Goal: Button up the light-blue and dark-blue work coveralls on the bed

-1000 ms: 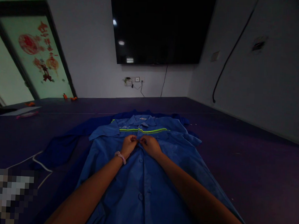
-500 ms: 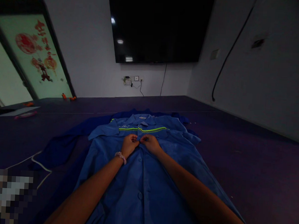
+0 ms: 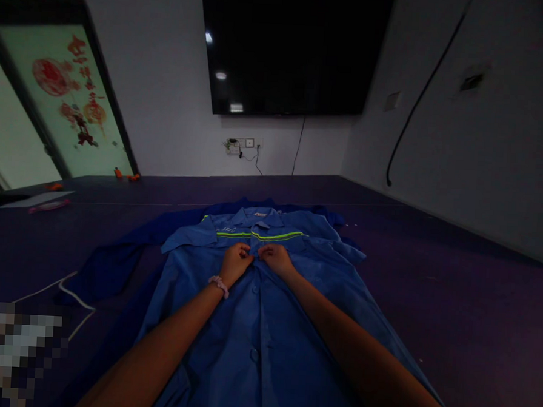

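A blue work shirt with a collar, short sleeves and yellow-green chest stripes lies spread out, front side up. My left hand, a pale scrunchie on its wrist, pinches the shirt's front edge just below the stripes. Close on the other side of that edge, my right hand has its thumb and fingertips pinched on the cloth. Whatever lies between the fingertips is too small to make out. Lower down, a round button shows on the front strip.
Under the shirt lies a darker blue garment, one sleeve stretched left, with a white cord beside it. The purple surface reaches a wall with a large black screen. Small orange objects lie by the glass door.
Both hands stay at the same spot on the shirt front. The right fingertips have shifted very slightly right. The camera view has moved a little.
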`<state>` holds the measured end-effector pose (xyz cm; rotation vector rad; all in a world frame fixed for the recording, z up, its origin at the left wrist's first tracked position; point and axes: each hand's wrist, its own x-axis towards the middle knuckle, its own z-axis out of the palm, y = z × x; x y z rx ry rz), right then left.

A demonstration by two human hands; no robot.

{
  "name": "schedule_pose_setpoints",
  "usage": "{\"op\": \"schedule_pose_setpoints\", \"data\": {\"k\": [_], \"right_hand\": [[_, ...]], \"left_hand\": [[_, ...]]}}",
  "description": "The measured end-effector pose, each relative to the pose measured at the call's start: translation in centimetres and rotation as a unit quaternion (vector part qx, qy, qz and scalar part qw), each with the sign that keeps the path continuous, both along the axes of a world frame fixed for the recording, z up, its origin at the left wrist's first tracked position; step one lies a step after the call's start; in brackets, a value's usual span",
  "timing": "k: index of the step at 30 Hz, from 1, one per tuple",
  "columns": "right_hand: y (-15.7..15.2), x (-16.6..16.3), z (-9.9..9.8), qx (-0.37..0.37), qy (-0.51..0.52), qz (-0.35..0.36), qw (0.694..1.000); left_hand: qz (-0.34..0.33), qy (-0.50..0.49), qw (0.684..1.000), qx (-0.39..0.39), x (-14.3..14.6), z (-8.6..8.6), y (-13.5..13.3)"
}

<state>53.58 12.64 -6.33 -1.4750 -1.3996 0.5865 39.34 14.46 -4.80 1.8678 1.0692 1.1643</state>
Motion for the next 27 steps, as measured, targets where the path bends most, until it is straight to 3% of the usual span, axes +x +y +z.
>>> {"op": "schedule_pose_setpoints", "data": {"k": [7, 13, 20, 27], "right_hand": [[-0.7, 0.0, 0.9, 0.002, -0.076, -0.018, 0.997], [-2.3, 0.0, 3.1, -0.005, -0.144, -0.03, 0.989], [-7.1, -1.0, 5.2, -0.011, -0.272, -0.02, 0.962], [-10.6, -2.4, 4.2, -0.058, -0.319, -0.019, 0.946]], "left_hand": [[-0.002, -0.012, 1.0, -0.016, 0.1, 0.4, 0.1], [0.012, 0.029, 1.0, 0.001, -0.6, 1.8, -0.5], [-0.068, 0.116, 0.991, 0.016, -2.4, 2.5, -3.9], [-0.115, 0.163, 0.978, 0.057, -2.7, 2.4, -7.8]]}}
